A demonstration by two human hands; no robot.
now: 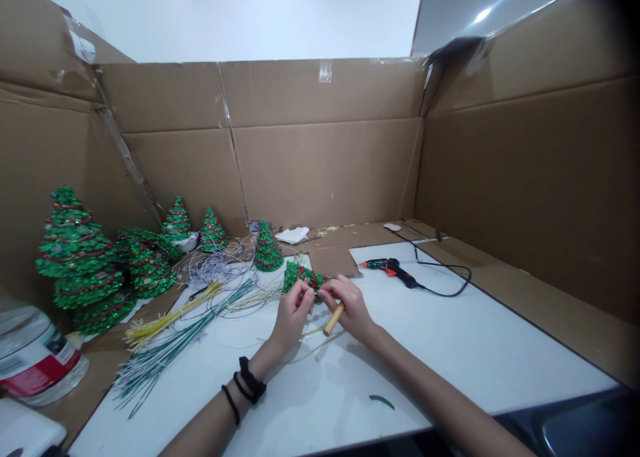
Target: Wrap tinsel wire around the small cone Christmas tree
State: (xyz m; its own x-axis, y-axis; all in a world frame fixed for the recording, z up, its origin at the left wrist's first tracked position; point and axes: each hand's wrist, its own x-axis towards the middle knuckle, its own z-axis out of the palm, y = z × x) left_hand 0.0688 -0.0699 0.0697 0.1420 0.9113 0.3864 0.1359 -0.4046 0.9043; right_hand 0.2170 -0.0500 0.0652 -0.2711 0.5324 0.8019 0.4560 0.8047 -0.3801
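My left hand (293, 312) and my right hand (350, 304) meet over the white table (450, 350). Together they hold a small green beaded tree with red trim (299, 274), lying on its side. Its wooden stick (333, 319) pokes out under my right hand, which grips it. My left fingers pinch the tree's lower edge. Thin pale wires trail from the hands toward me.
Several finished beaded trees (75, 250) stand at the left, one more (268, 247) just behind the hands. Bundles of yellow and green strips (180, 324) and coiled wire lie left. A glue gun (393, 268) with black cord lies right. Cardboard walls surround the table.
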